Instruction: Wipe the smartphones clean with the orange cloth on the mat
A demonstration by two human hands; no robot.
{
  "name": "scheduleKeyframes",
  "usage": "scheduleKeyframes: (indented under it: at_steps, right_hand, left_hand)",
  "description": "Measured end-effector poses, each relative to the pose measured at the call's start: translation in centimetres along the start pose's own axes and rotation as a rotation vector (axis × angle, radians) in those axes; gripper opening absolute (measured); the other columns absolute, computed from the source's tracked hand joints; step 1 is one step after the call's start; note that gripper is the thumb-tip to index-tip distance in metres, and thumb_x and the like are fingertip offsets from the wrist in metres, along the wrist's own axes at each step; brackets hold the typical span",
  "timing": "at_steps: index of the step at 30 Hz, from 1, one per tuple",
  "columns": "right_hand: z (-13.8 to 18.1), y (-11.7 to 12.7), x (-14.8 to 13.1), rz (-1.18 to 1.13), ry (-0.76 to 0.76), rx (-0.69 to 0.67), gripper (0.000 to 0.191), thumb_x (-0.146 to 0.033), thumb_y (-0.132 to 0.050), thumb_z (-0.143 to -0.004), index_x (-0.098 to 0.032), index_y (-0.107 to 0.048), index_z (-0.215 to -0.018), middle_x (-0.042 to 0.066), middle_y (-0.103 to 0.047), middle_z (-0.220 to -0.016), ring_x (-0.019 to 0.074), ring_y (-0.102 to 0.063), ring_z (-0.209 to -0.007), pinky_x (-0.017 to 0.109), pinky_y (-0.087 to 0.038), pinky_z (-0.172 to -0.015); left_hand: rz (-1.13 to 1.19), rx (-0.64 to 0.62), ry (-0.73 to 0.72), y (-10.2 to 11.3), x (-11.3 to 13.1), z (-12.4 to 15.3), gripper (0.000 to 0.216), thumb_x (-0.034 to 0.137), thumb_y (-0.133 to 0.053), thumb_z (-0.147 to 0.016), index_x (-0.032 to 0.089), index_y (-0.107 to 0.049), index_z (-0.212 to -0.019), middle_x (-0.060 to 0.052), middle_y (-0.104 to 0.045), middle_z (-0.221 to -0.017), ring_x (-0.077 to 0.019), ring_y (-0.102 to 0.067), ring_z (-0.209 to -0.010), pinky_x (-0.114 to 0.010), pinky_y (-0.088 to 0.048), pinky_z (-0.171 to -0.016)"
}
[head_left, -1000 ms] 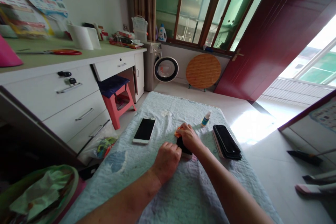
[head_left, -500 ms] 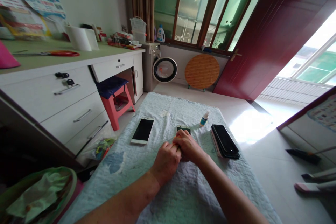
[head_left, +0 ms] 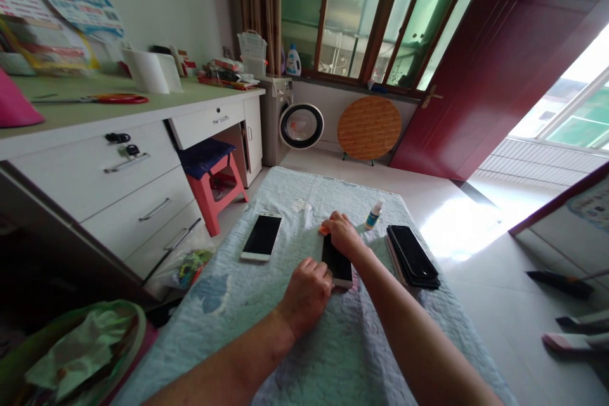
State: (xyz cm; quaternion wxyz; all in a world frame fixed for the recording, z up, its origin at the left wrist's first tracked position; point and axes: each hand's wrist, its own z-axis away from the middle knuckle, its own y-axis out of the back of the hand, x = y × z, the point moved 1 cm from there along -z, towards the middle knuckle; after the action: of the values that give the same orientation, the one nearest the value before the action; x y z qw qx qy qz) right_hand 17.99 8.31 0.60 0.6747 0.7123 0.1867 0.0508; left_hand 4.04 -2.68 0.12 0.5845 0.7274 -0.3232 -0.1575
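A dark-screened phone (head_left: 337, 261) lies flat on a pale green quilted cloth (head_left: 328, 342) over the table. My left hand (head_left: 307, 292) is curled against the phone's near left corner and steadies it. My right hand (head_left: 343, 235) presses an orange cloth (head_left: 324, 229) onto the phone's far end, fingers closed over it. A white phone (head_left: 261, 236) with a black screen lies to the left. A stack of dark phones (head_left: 413, 257) lies to the right.
A small white bottle with a blue label (head_left: 374, 214) stands behind the phones. A white desk with drawers (head_left: 118, 171) and a red stool (head_left: 212, 181) are on the left. A green-lined bin (head_left: 71, 355) sits at lower left. A washing machine (head_left: 290, 120) and a round wooden tabletop (head_left: 368, 128) stand by the far wall.
My right hand with the orange cloth slid from the phone's near part out to its far end, uncovering most of the screen. My left hand has stayed at the near corner.
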Motion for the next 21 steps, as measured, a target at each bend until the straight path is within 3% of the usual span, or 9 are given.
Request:
scheduleKeyframes:
  at_steps: [14,21]
  right_hand:
    - [3.8,0.4,3.1,0.007,-0.275,0.045,0.028,-0.011,-0.040,-0.091,-0.014,-0.067,-0.096,0.012,-0.056,-0.099,0.0197,-0.051,-0.091,0.026,-0.034,-0.081]
    - [5.1,0.0,2.7,0.004,-0.377,0.045,0.026,-0.007,-0.041,-0.087,-0.013,-0.066,-0.093,0.010,-0.055,-0.092,0.0184,-0.051,-0.084,0.026,-0.036,-0.075]
  left_hand:
    - [-0.029,0.031,-0.033,0.3,0.1,0.0,0.017,0.013,-0.052,-0.089,0.016,-0.061,-0.076,-0.006,-0.062,-0.078,-0.0233,-0.058,-0.077,-0.039,-0.047,-0.075]
    - [0.009,0.027,-0.013,0.1,-0.5,0.0,0.016,0.016,-0.053,-0.090,0.016,-0.064,-0.079,-0.007,-0.065,-0.086,-0.0243,-0.060,-0.086,-0.041,-0.050,-0.081]
